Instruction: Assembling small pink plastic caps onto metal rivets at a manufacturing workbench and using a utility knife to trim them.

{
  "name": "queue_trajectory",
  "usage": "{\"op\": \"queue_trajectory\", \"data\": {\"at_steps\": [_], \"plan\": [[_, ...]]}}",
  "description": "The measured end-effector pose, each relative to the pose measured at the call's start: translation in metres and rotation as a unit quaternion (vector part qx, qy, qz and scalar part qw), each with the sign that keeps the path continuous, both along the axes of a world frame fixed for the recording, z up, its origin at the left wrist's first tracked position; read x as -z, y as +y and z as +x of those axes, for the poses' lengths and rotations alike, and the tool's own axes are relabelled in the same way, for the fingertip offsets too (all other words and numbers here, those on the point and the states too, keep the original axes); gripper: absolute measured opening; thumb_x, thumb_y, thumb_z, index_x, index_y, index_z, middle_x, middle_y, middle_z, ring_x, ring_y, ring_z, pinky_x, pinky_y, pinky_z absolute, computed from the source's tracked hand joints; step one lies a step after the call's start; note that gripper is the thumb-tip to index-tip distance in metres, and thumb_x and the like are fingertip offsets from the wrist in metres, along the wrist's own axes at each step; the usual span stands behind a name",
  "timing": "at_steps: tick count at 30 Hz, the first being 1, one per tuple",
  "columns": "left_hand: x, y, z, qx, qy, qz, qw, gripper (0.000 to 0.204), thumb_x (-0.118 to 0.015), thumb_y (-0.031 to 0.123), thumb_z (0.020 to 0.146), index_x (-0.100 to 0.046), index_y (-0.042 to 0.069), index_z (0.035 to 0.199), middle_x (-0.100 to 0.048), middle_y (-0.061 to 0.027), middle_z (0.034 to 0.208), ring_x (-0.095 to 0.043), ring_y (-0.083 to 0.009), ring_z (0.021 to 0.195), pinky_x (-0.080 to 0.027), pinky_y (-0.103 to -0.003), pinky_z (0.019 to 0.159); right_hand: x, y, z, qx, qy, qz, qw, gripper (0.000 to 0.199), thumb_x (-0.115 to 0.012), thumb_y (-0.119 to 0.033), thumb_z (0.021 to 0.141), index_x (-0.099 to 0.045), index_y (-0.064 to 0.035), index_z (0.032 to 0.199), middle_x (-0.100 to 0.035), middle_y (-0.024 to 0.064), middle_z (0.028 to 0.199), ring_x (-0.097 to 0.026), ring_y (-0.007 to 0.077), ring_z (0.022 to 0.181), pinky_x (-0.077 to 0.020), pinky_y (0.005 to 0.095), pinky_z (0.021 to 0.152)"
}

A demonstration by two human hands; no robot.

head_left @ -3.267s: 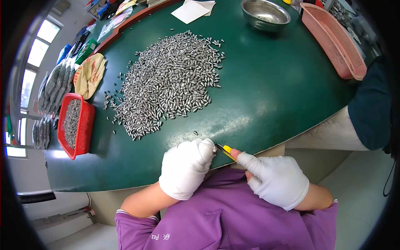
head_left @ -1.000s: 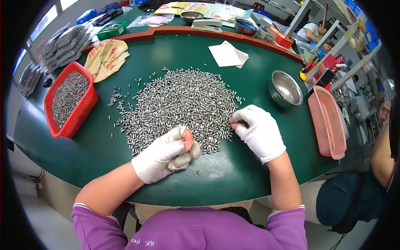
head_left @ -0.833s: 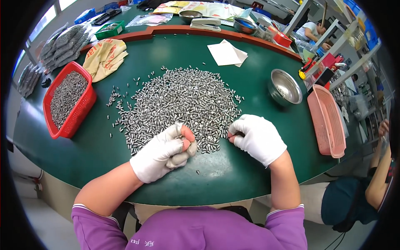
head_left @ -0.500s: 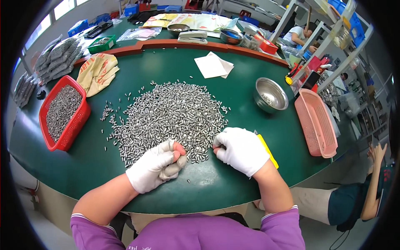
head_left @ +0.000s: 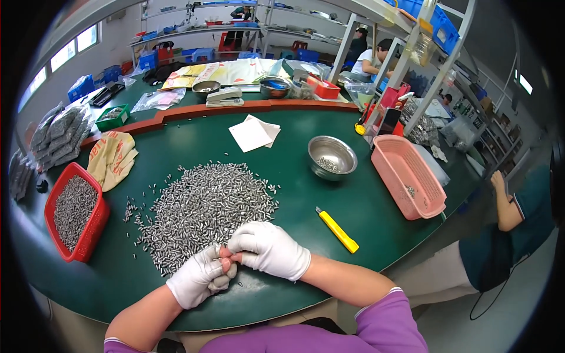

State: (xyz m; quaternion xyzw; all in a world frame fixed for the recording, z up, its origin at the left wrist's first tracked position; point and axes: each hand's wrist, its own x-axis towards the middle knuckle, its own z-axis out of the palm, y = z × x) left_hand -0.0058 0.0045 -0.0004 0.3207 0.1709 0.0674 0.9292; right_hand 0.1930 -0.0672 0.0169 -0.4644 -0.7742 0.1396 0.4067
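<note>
A wide heap of small silvery metal pins (head_left: 206, 206) is spread on the green table. At its near edge my left hand (head_left: 203, 277) and my right hand (head_left: 271, 250), both in white gloves with bare fingertips, meet with thumbs and fingers pinched together. Anything between those fingertips is too small or too hidden to make out. One loose piece lies on the table just beneath my hands. To the right of them rests a yellow box cutter (head_left: 338, 229). Beyond it stands a steel bowl (head_left: 332, 154) with a few pieces at the bottom.
A red basket (head_left: 97, 226) full of metal pieces stands at the left, a pink basket (head_left: 412, 179) at the right. White paper sheets (head_left: 250, 134) and a crumpled cloth bag (head_left: 112, 159) lie farther back. A brown ledge (head_left: 194, 113) crosses behind. Another person (head_left: 494, 235) stands at the right.
My right hand has moved left from the heap's right edge to meet my left hand, uncovering the box cutter. The view has shifted right and up.
</note>
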Motion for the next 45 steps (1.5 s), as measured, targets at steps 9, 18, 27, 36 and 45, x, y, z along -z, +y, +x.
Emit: {"op": "queue_trajectory", "data": {"at_steps": [9, 18, 27, 36, 45], "plan": [[0.002, 0.000, 0.005, -0.024, 0.022, 0.040, 0.999, 0.013, -0.064, 0.015, 0.090, -0.053, 0.013, 0.096, -0.058, -0.0034, 0.086, -0.042, -0.0068, 0.059, -0.033, -0.019, 0.052, -0.002, -0.002, 0.003, -0.025, 0.048, -0.029, 0.998, 0.013, -0.067, -0.015, 0.079, -0.067, -0.0078, 0.090, -0.064, 0.0091, 0.088, -0.063, 0.0279, 0.080, -0.0512, 0.0359, 0.072], [0.002, 0.004, 0.002, 0.010, -0.045, 0.020, 0.999, 0.031, -0.064, 0.029, 0.089, -0.061, 0.004, 0.109, -0.056, -0.0008, 0.077, -0.033, -0.0056, 0.052, -0.028, -0.020, 0.051, -0.002, -0.001, 0.001, -0.030, 0.058, -0.025, 0.998, 0.016, -0.066, -0.013, 0.081, -0.067, -0.0080, 0.096, -0.064, 0.0096, 0.089, -0.063, 0.0284, 0.082, -0.0509, 0.0360, 0.074], [0.004, 0.013, 0.000, 0.006, -0.076, 0.005, 0.997, 0.021, -0.058, 0.030, 0.093, -0.057, 0.009, 0.093, -0.053, -0.0058, 0.075, -0.031, -0.0078, 0.048, -0.028, -0.023, 0.049, -0.025, 0.006, 0.018, 0.174, 0.118, -0.004, 0.978, 0.012, -0.071, -0.009, 0.080, -0.068, -0.0047, 0.092, -0.064, 0.0067, 0.085, -0.061, 0.0150, 0.078, -0.0494, 0.0273, 0.071], [0.006, 0.011, -0.001, 0.027, -0.082, -0.037, 0.996, 0.017, -0.055, 0.027, 0.095, -0.056, 0.010, 0.093, -0.045, -0.0029, 0.071, -0.029, -0.0080, 0.050, -0.026, -0.022, 0.050, -0.211, 0.086, 0.140, 0.317, 0.153, 0.099, 0.931, 0.022, -0.063, -0.025, 0.091, -0.067, -0.0040, 0.092, -0.064, 0.0002, 0.080, -0.054, 0.0075, 0.071, -0.0447, 0.0226, 0.066], [0.005, 0.013, 0.004, 0.014, -0.093, -0.031, 0.995, 0.017, -0.056, 0.027, 0.094, -0.056, 0.010, 0.094, -0.043, -0.0016, 0.069, -0.030, -0.0083, 0.053, -0.027, -0.023, 0.052, -0.378, 0.155, 0.229, 0.043, 0.563, 0.216, 0.797, 0.033, -0.048, -0.020, 0.096, -0.042, -0.0036, 0.124, -0.049, 0.0137, 0.126, -0.057, 0.0281, 0.101, -0.0535, 0.0386, 0.078]]}}
